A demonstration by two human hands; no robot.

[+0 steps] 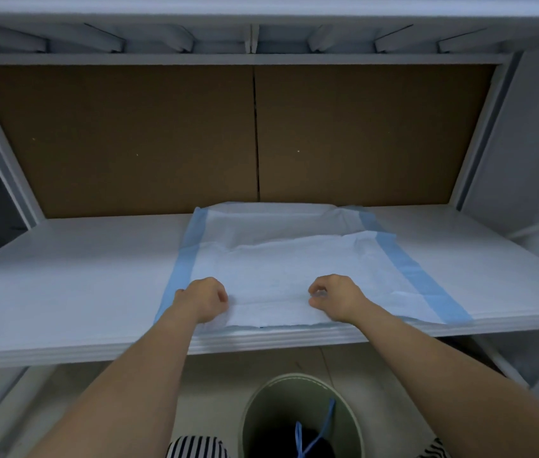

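Observation:
A white absorbent pad with blue borders [281, 259] lies spread on the white shelf [63, 279], its far part creased and its near edge folded back over itself. My left hand [205, 297] has curled fingers and pinches the folded near edge at the left. My right hand [334, 297] pinches the same fold at the right, thumb and fingers closed on the pad. Both hands are close to the shelf's front edge.
A brown backboard [129, 133] closes the rear of the shelf, split by a vertical seam. White frame posts stand at both sides. Below the shelf, on the floor, a pale green bin [261, 408] holds a dark bag and a blue cord.

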